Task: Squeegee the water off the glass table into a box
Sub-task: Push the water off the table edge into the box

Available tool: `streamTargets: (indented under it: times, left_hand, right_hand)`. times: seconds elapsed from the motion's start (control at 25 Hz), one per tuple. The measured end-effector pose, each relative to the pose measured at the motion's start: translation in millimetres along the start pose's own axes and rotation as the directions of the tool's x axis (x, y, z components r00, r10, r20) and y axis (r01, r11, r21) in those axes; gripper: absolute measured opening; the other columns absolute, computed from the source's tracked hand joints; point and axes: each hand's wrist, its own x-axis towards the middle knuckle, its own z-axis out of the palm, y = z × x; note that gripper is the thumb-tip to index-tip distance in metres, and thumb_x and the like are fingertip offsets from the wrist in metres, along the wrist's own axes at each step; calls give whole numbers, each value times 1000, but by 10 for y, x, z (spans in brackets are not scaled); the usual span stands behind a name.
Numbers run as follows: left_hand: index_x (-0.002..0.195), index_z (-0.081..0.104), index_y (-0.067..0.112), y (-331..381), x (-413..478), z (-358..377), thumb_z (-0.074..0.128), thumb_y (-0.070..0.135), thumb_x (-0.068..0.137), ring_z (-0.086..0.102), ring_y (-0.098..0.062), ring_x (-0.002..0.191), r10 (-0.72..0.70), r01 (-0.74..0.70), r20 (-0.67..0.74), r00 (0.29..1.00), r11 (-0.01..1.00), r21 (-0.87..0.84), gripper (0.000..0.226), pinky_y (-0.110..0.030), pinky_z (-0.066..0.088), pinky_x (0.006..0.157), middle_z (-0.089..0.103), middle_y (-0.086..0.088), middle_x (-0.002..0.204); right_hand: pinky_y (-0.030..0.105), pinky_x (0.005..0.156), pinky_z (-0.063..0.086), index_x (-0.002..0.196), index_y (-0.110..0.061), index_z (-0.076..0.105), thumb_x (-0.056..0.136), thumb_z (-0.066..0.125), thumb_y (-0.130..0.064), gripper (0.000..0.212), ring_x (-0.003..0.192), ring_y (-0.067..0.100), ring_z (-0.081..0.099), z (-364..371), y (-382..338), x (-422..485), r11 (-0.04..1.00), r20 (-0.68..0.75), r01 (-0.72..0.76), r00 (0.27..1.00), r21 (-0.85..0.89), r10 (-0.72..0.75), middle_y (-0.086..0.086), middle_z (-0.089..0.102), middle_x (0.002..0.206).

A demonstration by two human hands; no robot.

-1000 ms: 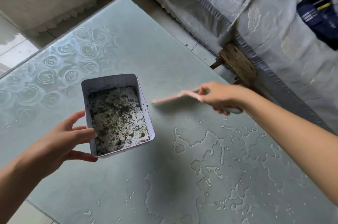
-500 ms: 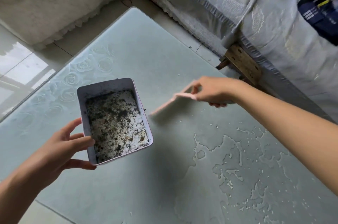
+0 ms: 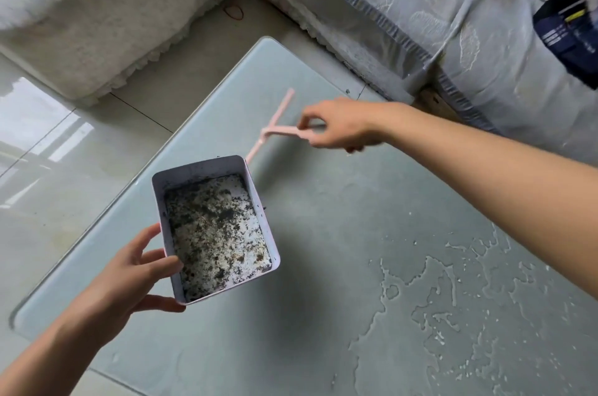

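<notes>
Setting up a stroke: right hand [image 3: 336, 127] grips the pink plastic squeegee [image 3: 281, 131] far up the frosted glass surface [image 3: 323, 233], left hand [image 3: 129, 279] clasps the dirty white rectangular box [image 3: 194, 169], and the puddled water [image 3: 437, 298] nearer right probably needs sweeping boxward.

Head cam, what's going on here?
A person is clearing water off a glass table. The right hand holds a pink squeegee by its handle over the far part of the glass. The left hand holds a white box, speckled with dark debris, over the table's left side. The puddled water lies near right, not yet swept.
</notes>
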Motion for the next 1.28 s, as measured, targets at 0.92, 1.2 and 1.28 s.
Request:
streamTargets:
  times: [0.92, 1.2, 1.28]
  left_hand:
    - [112, 61, 34, 348, 111, -90, 52, -5, 89, 72, -25, 83, 57, -58, 27, 998, 997, 44, 47, -43, 58, 53, 74, -6, 97]
    - [109, 62, 35, 356, 18, -311, 50, -6, 89, 73, -25, 81, 57, -56, -12, 998, 998, 35, 48, -45, 58, 57, 74, -4, 96]
    - [107, 63, 38, 344, -7, -342, 51, -6, 90, 73, -26, 82, 47, -47, -9, 999, 998, 33, 49, -46, 58, 58, 74, -3, 96]
  right_hand:
    - [31, 92, 45, 129, -41, 52, 93, 50, -34, 37, 111, 19, 56, 397, -7, 56, 980, -104, 197, 975, -12, -197, -9, 61, 125]
    - [40, 96, 45, 128, -35, 52, 95, 44, -36, 34, 119, 32, 53, 931, 276, -464, 991, 14, -86, 996, 100, 85, 6, 56, 133]
    - [39, 91, 47, 124, -31, 53, 94, 44, -30, 32, 114, 35, 55, 916, 437, -814, 969, 151, -246, 958, -16, 245, 11, 58, 128]
